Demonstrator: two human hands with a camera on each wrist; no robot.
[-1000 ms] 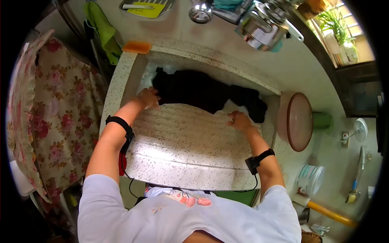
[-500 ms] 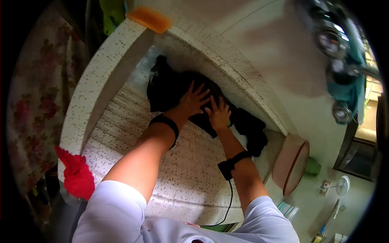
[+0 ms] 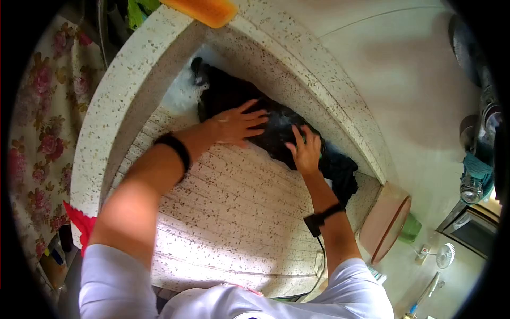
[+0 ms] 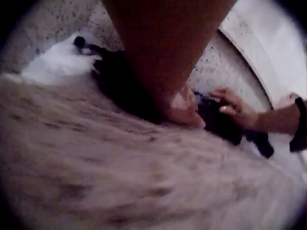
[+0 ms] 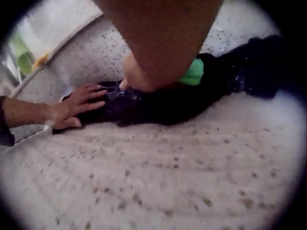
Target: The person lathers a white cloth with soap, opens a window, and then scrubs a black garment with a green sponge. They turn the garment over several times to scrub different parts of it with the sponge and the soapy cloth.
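A wet black cloth garment (image 3: pixel 228 85) lies stretched along the back of a speckled stone sink (image 3: pixel 228 212) with a ridged floor. My left hand (image 3: pixel 239 125) rests on the garment with its fingers spread, as the right wrist view also shows. To its right, my right hand (image 3: pixel 306 154) grips a small green object (image 5: pixel 193 73) against the cloth. Most of that object is hidden under the palm, so I cannot tell its kind. Pale suds streak the cloth between the two hands. Whitish water (image 3: pixel 179 91) pools in the sink's far left corner.
An orange block-like item (image 3: pixel 207 9) sits on the sink's back left rim. Red cloth (image 3: pixel 81 224) hangs at the left edge. A pink basin (image 3: pixel 381 226) stands beyond the right wall. Flowered fabric (image 3: pixel 50 143) hangs at the left, and a cable trails from the right wristband.
Both hands have come from the garment's near edge onto it. Since half a second ago they have moved apart, the right one going rightward. Suds now show on the cloth. The head view has turned and tilted.
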